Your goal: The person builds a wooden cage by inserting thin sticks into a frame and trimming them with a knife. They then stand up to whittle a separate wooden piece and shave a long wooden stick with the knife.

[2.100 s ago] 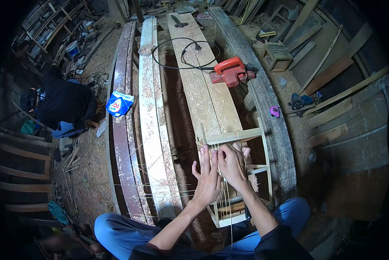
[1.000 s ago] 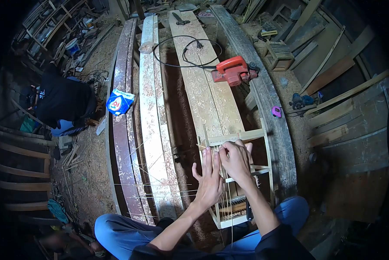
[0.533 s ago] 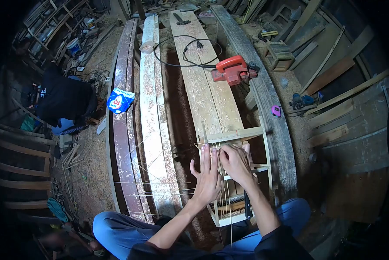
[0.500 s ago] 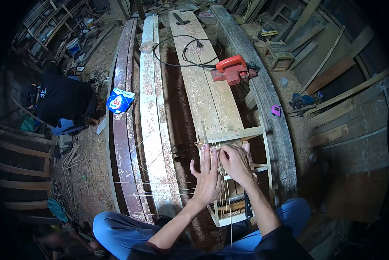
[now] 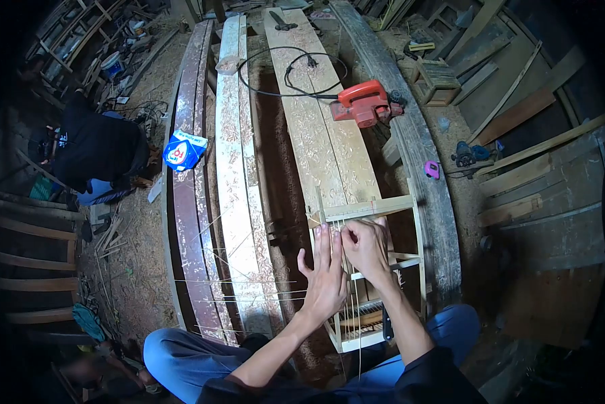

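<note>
Barely anything has moved: our left hand [image 5: 325, 279] stays flat and open on the pale wooden cage frame [image 5: 376, 207] atop the sawdust-strewn plank [image 5: 323, 135], while our right hand [image 5: 366, 246], pinching a thin bamboo slat [image 5: 358, 350], has edged slightly higher.

Cage slats [image 5: 354, 304] partly behind right hand [image 5: 366, 248]

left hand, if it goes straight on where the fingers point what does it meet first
Probably the top crossbar of the small wooden frame, which lies just beyond where the left hand points, though depth is hard to judge.
</note>
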{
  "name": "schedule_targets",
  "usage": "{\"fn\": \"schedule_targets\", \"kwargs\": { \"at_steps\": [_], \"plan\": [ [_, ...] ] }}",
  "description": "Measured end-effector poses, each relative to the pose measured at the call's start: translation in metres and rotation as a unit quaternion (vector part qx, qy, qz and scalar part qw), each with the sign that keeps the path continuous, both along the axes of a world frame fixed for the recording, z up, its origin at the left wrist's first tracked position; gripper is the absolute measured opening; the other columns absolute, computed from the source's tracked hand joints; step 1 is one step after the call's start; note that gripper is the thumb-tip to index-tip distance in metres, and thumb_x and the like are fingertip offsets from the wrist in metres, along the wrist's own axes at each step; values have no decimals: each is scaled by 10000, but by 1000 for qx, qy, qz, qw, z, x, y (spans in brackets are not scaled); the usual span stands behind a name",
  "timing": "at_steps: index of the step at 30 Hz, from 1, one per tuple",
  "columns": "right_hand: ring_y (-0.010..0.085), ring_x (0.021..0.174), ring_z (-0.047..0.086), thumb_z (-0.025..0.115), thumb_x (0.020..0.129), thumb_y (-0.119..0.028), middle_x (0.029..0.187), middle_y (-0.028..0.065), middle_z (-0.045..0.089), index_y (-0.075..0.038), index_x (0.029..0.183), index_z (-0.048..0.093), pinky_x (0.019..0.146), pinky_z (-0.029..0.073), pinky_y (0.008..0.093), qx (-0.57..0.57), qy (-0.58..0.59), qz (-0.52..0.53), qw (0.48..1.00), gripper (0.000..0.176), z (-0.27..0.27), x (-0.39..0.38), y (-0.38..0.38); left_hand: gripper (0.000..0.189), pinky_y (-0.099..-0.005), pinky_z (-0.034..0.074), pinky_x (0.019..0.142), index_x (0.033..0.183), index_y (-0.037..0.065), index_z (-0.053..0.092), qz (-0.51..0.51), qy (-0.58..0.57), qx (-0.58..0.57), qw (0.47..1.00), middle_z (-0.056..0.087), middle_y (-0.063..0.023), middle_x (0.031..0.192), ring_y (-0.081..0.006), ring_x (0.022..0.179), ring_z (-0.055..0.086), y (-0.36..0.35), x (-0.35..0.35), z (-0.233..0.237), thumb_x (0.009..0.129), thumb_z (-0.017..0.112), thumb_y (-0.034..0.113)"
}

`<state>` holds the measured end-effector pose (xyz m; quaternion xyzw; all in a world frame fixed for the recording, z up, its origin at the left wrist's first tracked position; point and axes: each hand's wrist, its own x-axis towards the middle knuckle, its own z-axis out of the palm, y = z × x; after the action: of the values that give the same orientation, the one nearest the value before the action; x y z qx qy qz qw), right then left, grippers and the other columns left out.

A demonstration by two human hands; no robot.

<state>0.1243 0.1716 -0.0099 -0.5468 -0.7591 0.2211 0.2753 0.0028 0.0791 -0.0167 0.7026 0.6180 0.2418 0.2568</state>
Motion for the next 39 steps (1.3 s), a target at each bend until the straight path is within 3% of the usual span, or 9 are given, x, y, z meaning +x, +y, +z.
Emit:
{"fn": "schedule_targets", "kwargs": {
  "at_steps": [5,9,14,16,18,21,25,36,39],
  "plan": [
    [330,688,632,689,842,-177,717,114,693,-72,710,655,765,393,446,-15,25,-17,999,171,-4,-3,5,899,-608,5,1186,1625,-7,96,0,-3,-5,1000,14,-264,1695,-364,1590,46,0,-1,1,845,542,27],
    [301,653,613,695,862,-151,660,111,648,-55,738,665,770,356,418,-3,-27,-23,999,160,13,-1,2,878,-665,33,1163,1621,-17,115,-9,7,4,1000,47,-272,1687,-378,1585,46,0,-4,-2,878,562,120],
    [240,853,579,701,876,-183,801,47,644,-104,926,715,840,327,439,30,-73,3,997,94,26,5,-15,883,-663,26,1165,1619,-21,111,-8,15,4,1000,37,-270,1689,-368,1586,53,-1,-8,1,871,558,119],
    [245,988,579,693,901,-220,997,46,672,-121,1066,690,879,334,458,17,-117,1,993,193,31,7,-30,856,-645,24,1177,1628,6,117,-9,2,-3,1000,28,-255,1697,-359,1589,55,-2,-11,0,892,541,108],
    [243,977,576,694,901,-220,978,46,664,-119,1077,673,872,335,451,45,-118,-17,992,203,37,9,-45,807,-634,18,1182,1634,28,131,-14,13,5,1000,27,-249,1700,-351,1592,43,-2,-13,1,924,508,98],
    [215,845,546,730,866,-185,817,17,584,-131,972,676,830,334,421,77,-101,-24,992,130,42,17,-70,716,-607,23,1193,1640,61,145,-20,-10,7,1000,17,-249,1702,-370,1590,22,-6,-15,-2,1012,469,175],
    [209,844,549,750,861,-207,779,16,578,-139,863,643,814,333,411,33,-108,2,994,127,47,38,-110,684,-592,42,1199,1644,92,155,-30,-34,14,999,7,-274,1693,-402,1583,10,-21,-14,0,1057,458,266],
    [233,945,555,792,801,-234,860,34,613,-133,751,736,852,322,448,-25,-129,38,991,126,59,65,-164,692,-625,93,1190,1611,88,252,-70,57,38,995,12,-316,1670,-435,1569,43,-58,-7,32,1016,559,268],
    [238,987,558,785,788,-210,894,43,617,-133,779,772,894,324,460,-75,-131,46,987,79,61,64,-171,703,-593,77,1204,1591,85,318,-139,74,26,987,32,-311,1672,-434,1570,32,-78,-13,50,973,626,216]
  ]
}}
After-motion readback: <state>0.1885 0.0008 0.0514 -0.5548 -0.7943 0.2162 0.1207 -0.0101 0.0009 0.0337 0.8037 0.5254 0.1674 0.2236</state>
